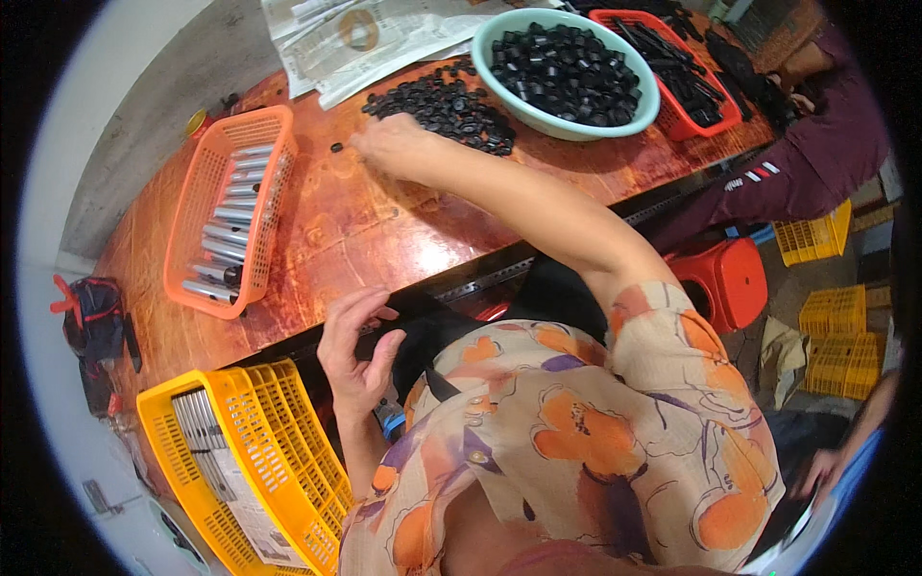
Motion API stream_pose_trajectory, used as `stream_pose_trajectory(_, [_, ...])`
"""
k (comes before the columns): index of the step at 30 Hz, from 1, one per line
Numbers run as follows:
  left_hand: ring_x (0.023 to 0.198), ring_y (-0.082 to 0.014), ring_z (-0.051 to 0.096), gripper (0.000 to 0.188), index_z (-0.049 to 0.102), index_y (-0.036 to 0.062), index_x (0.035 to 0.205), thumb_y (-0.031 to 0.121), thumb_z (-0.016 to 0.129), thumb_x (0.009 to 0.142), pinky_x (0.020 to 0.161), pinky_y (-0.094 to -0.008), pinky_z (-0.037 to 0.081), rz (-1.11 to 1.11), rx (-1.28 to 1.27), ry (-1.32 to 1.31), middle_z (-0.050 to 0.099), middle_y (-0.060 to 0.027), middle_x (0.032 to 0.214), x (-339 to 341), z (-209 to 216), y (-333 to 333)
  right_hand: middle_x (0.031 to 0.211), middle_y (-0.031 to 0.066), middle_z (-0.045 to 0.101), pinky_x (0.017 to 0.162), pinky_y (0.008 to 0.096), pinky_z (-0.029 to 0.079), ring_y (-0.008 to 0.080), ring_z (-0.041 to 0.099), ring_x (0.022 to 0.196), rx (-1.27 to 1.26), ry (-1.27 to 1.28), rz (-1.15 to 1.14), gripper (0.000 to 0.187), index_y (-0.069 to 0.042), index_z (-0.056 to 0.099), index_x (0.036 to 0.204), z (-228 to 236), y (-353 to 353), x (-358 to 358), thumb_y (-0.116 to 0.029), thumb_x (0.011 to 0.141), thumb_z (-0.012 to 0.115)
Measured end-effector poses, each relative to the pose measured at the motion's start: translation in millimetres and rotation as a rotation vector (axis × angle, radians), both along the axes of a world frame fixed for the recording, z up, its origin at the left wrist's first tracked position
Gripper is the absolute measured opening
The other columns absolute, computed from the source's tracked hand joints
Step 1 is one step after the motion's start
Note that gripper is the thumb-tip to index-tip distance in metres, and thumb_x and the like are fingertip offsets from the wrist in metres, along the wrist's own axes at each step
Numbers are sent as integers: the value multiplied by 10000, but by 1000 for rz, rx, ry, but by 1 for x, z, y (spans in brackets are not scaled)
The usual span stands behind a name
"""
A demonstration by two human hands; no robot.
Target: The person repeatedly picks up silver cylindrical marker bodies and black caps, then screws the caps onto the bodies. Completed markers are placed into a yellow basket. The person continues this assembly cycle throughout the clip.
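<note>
My right hand [396, 146] reaches across the reddish-brown table to the left edge of a heap of small black caps [451, 108]. Its fingers are bent together and point down at the tabletop; whatever is between them is hidden. Just left of the fingertips lies one loose black cap [337, 147]. Close to my body, off the table's front edge, my left hand [357, 348] is raised with thumb and fingers apart and nothing in it. An orange plastic basket [273, 206] on the left of the table holds several silver tubes [230, 230], some with black ends.
Behind the heap stand a pale green basin [480, 72] of black cylindrical parts and a red basket [687, 125] of dark pieces. Newspaper [331, 91] covers the back. Yellow crates [288, 422] with tubes sit lower left. Another person sits at right, near a red stool [740, 278].
</note>
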State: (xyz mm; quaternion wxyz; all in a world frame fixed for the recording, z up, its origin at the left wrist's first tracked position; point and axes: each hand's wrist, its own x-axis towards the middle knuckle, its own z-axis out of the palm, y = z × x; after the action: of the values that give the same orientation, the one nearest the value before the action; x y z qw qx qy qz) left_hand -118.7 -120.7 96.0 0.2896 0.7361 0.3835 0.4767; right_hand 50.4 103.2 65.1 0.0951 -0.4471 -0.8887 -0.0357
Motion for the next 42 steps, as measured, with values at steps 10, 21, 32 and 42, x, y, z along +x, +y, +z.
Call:
stream_pose_trajectory(10, [624, -193, 565, 42, 605, 0, 832, 28, 596, 803, 577, -268, 439, 158, -422, 270, 577, -110, 729, -12, -134, -15, 806, 82, 542, 564, 337, 451, 247, 575, 675, 145, 552, 101, 272, -61, 571, 926, -6, -136, 59, -209, 740, 703])
stream_pose_trajectory(21, [690, -341, 579, 118, 615, 19, 861, 108, 564, 803, 627, -397, 463, 504, -390, 479, 582, -185, 749, -27, -215, -12, 631, 102, 535, 482, 370, 437, 279, 563, 553, -167, 771, -41, 203, -48, 522, 728, -53, -131, 89, -188, 795, 653])
stream_pose_trajectory(32, [549, -305, 506, 117, 545, 7, 760, 105, 579, 813, 517, -348, 408, 638, -681, 496, 495, -152, 628, 41, -86, -8, 650, 89, 585, 460, 376, 460, 286, 594, 557, -704, 691, -54, 207, -72, 500, 781, -31, -105, 106, -235, 835, 615])
stream_pose_trajectory(42, [1317, -287, 182, 1039, -20, 35, 1408, 298, 739, 750, 1062, -397, 208, 825, -792, -115, 155, -191, 1411, 122, -54, 158, 630, 115, 590, 549, 358, 463, 265, 603, 584, -1258, 723, -264, 221, -28, 536, 826, 70, -135, 240, -226, 834, 634])
